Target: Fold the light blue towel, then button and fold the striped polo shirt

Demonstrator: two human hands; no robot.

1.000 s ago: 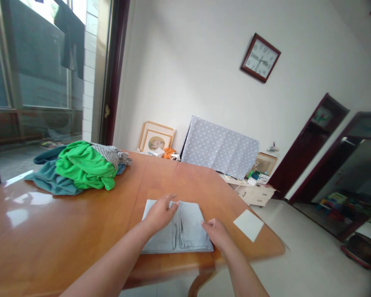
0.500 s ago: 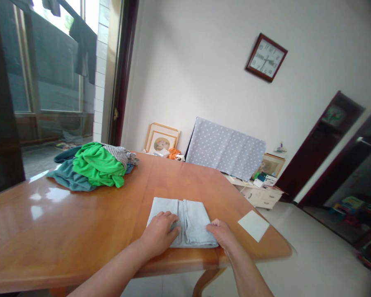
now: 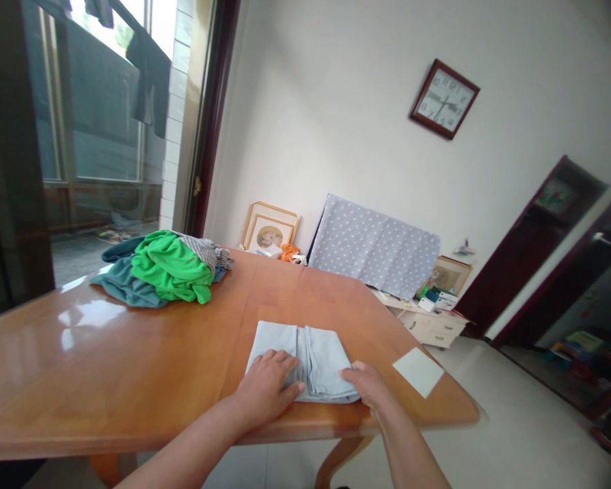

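A pale blue-grey folded piece of cloth (image 3: 330, 356), its kind hard to tell, lies near the front edge of the wooden table (image 3: 193, 367). Two folded sides meet near its middle, leaving a narrow strip between them. My left hand (image 3: 269, 384) rests flat on its left half, fingers stretched out over the fabric. At the right edge, my right hand (image 3: 367, 384) pinches the cloth with the thumb on top; the other fingers are partly hidden below.
A heap of clothes, with a bright green garment (image 3: 170, 268) on top, sits at the table's far left. A pale square sheet (image 3: 418, 372) lies by the right edge. Beyond stand a polka-dot cover (image 3: 377, 244), a white drawer cabinet (image 3: 430, 329) and framed pictures (image 3: 271, 231).
My left hand has slid slightly toward me and lies flatter on the cloth. My right hand keeps its pinch at the right edge. The camera view has shifted a little.
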